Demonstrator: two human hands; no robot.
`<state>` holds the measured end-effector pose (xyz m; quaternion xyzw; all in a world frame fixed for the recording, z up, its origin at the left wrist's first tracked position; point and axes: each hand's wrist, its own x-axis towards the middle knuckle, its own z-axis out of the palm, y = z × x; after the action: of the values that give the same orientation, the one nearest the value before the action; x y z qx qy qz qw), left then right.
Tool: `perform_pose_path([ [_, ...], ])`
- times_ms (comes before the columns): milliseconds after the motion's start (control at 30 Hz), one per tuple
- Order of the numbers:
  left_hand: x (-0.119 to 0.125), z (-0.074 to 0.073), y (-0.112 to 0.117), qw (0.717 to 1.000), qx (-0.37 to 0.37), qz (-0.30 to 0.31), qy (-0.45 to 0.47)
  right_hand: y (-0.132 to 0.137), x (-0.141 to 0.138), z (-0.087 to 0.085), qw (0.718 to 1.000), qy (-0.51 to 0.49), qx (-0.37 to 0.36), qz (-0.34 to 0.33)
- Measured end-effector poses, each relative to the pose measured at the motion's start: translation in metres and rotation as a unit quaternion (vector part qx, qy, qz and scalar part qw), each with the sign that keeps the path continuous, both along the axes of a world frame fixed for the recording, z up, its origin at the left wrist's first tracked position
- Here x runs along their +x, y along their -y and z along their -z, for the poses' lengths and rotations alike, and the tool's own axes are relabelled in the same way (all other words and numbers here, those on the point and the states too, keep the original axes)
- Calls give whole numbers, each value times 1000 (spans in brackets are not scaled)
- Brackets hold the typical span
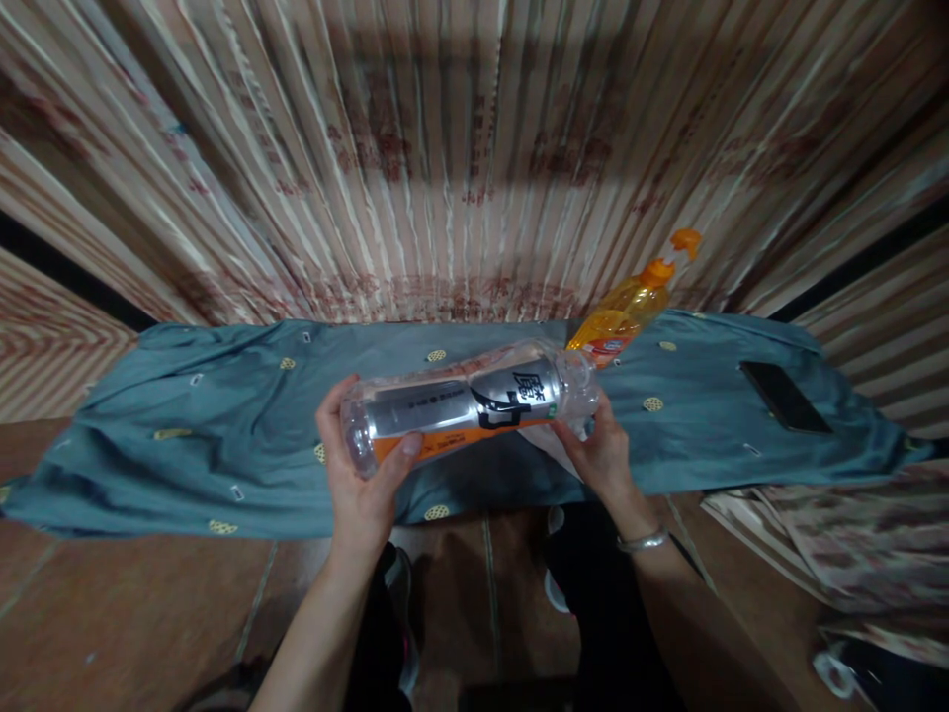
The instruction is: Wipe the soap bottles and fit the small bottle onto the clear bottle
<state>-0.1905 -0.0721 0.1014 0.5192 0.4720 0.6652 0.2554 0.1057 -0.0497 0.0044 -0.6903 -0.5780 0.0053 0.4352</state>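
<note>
A clear plastic bottle with a silver, black and orange label lies almost level between my hands, above the cloth-covered surface. My left hand wraps round its end at the left, thumb resting on the label. At the other end, my right hand grips the narrower part, and a bracelet circles that wrist. Beneath the bottle, near my right hand, a piece of something white partly shows; its kind cannot be made out. Just behind stands a pump bottle of yellow-orange liquid with an orange pump top.
A teal cloth with yellow patterns covers the long narrow surface. On its right part lies a dark phone. Pleated patterned curtains hang behind it. Tiled floor and my shoes show below, and patterned fabric hangs at lower right.
</note>
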Motion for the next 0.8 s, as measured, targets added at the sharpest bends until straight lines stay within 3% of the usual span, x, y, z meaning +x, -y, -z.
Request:
perform_pose_path([
  [800,3,-3,0,1000,-7,4,25,1,2,-2,1000,0,-4,-25],
])
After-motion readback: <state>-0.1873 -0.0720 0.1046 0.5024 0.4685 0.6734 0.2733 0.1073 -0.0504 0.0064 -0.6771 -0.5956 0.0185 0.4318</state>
